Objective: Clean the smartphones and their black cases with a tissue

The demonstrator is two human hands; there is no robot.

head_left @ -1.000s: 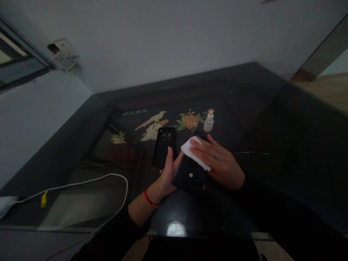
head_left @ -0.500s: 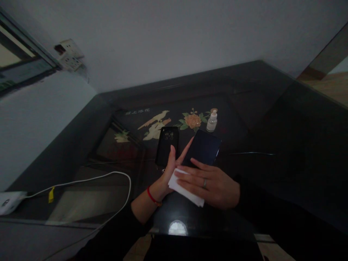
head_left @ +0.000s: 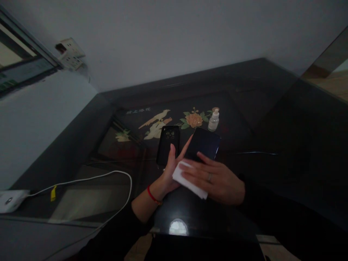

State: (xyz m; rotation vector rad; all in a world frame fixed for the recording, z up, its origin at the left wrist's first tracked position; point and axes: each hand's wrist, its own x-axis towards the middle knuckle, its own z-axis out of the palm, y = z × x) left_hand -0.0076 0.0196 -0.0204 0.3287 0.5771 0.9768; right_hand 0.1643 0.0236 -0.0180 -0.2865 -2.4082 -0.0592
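My left hand [head_left: 170, 170] holds a black phone [head_left: 204, 144] tilted up above a dark glass table [head_left: 258, 119], thumb raised along its left edge. My right hand [head_left: 217, 177], a ring on one finger, presses a folded white cloth [head_left: 187, 178] flat against the lower part of the phone. A red band sits on my left wrist. Just left of the hands lies a black phone case [head_left: 168, 143] flat on the table, camera cut-out upward.
A small clear spray bottle [head_left: 213, 120] stands behind the phone near a painted flower. A white cable [head_left: 108, 177] loops across the left of the table to a white charger [head_left: 11, 200]. A wall socket [head_left: 69, 54] hangs upper left.
The cloth and my right hand slid from the phone's upper end down to its lower end, then back up slightly. The phone tilted, its dark face now turned upward.
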